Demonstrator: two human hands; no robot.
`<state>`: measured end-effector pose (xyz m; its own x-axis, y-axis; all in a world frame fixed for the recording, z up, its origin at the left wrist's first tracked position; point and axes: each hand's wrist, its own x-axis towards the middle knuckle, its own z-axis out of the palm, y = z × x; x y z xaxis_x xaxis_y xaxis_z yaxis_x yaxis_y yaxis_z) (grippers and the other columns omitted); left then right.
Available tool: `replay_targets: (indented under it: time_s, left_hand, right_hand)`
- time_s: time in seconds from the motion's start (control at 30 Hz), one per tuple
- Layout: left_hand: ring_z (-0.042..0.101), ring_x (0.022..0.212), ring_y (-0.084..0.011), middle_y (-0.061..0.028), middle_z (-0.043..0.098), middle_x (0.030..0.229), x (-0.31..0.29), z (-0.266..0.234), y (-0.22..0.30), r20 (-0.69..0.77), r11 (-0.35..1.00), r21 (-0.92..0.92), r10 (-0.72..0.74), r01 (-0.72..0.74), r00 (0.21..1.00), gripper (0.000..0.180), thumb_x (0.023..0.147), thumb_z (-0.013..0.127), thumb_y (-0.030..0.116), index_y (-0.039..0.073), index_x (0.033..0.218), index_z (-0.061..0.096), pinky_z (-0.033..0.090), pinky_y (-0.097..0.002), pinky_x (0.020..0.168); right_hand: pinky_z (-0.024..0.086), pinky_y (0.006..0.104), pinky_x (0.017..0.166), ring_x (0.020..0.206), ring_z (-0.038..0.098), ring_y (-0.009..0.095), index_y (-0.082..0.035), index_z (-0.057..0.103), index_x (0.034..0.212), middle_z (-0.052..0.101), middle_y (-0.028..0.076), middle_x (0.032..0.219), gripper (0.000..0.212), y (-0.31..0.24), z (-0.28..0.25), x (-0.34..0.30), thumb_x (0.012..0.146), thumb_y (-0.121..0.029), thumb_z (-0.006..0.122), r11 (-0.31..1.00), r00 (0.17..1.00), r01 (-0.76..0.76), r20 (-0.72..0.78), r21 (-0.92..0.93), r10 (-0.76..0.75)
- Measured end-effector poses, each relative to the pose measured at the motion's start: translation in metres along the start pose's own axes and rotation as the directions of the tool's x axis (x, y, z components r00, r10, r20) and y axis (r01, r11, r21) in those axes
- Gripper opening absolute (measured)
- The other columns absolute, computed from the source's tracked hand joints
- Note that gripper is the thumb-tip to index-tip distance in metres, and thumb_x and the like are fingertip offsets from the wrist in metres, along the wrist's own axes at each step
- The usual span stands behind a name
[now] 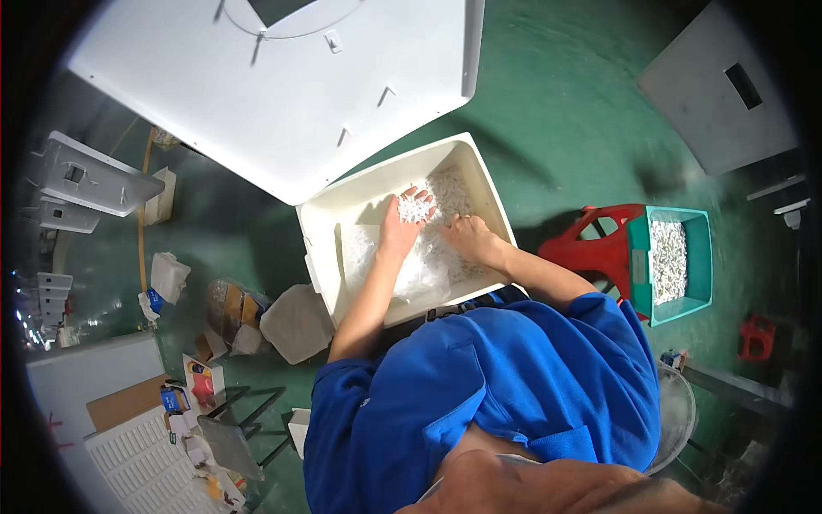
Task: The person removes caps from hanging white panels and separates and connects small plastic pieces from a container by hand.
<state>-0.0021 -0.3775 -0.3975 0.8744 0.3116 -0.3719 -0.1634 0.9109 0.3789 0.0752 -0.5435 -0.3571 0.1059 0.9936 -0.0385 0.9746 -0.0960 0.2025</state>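
Before me stands a cream-coloured bin [490, 190] with many small white pieces [447, 185] in its far right part. My left hand [399, 226] is over the bin, palm up, cupping a heap of small white pieces [414, 209]; each piece is too small to name. Close to its right, my right hand [469, 237] is lowered among the loose pieces with its fingers curled down. Whatever lies under those fingers is hidden. A clear plastic bag [419, 278] lies crumpled in the near part of the bin, beside a pale flat sheet or inner box [353, 248].
A large white panel [300, 94] overhangs the bin's far left. At right, a teal crate [702, 257] of small pieces rests on a red stool [569, 250]. A whitish stool [295, 324] and cardboard boxes [233, 308] stand at left on the green floor [548, 103].
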Motion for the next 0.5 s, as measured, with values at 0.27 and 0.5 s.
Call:
replay_targets:
  time_s: [0.27,0.5]
  left_hand:
    - [0.052,0.109,-0.0289,-0.0142,0.056,0.114,0.001,0.000,-0.001,-0.028,0.988,0.145,-0.041,0.045,0.999,0.044,0.099,0.026,0.038,0.004,0.115,0.050,0.043,-0.0472,0.092]
    - [0.054,0.106,-0.0224,-0.0050,0.055,0.118,0.003,-0.011,0.004,-0.133,0.991,0.127,-0.028,0.045,0.991,0.039,0.098,0.032,0.039,0.012,0.118,0.052,0.046,-0.0443,0.086]
  right_hand:
    - [0.049,0.0306,0.050,0.065,0.066,0.021,-0.009,0.067,0.073,0.064,0.009,0.069,0.009,0.029,-0.021,0.033,0.072,-0.013,0.059,0.993,0.988,-0.079,0.140,0.091,0.066]
    - [0.052,0.0379,0.060,0.071,0.065,0.029,-0.006,0.066,0.081,0.063,0.012,0.077,0.013,0.037,-0.075,0.088,0.069,-0.010,0.062,0.905,1.000,0.011,-0.024,0.425,-0.001]
